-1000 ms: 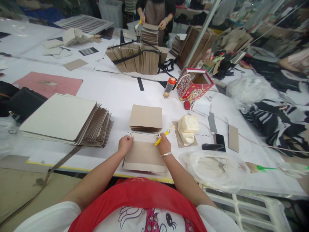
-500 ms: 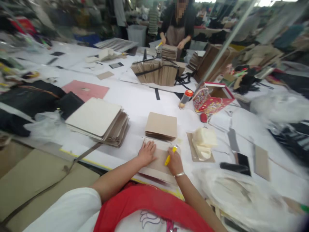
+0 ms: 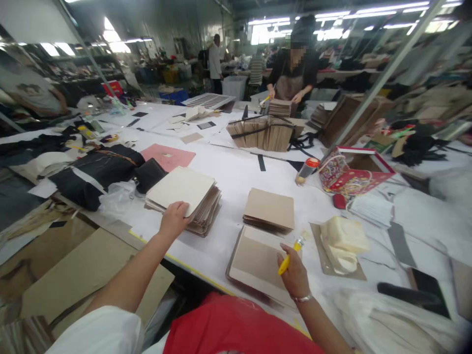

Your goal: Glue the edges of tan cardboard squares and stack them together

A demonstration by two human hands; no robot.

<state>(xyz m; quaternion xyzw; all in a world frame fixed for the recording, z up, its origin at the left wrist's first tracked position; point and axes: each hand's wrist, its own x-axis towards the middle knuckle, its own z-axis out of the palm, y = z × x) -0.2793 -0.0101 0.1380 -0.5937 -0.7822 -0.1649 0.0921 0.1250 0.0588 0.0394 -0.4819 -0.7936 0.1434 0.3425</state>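
My left hand (image 3: 174,220) grips the near edge of the top pale cardboard panel on the left stack (image 3: 180,189). My right hand (image 3: 295,270) is closed around a small paintbrush (image 3: 286,263) with a yellow handle and metal collar, its bristle end pointing up and away. Below that hand, in front of me, lies a pile of brown panels (image 3: 258,260) whose top one has lighter bands along its edges. Just behind it sits a smaller stack of brown cardboard pieces (image 3: 268,209).
A pale foam-like block (image 3: 344,236) rests on a board at right, near a clear plastic bag (image 3: 387,314). Farther back are a red patterned paper bag (image 3: 357,172), a red-lidded jar (image 3: 307,171) and a strapped bundle of boards (image 3: 261,133). A co-worker (image 3: 291,73) stands across the table.
My left hand has left the panel in front of me and reached left to the tall stack. The right hand has lifted slightly with the paintbrush. The camera view has tilted up and turned left.
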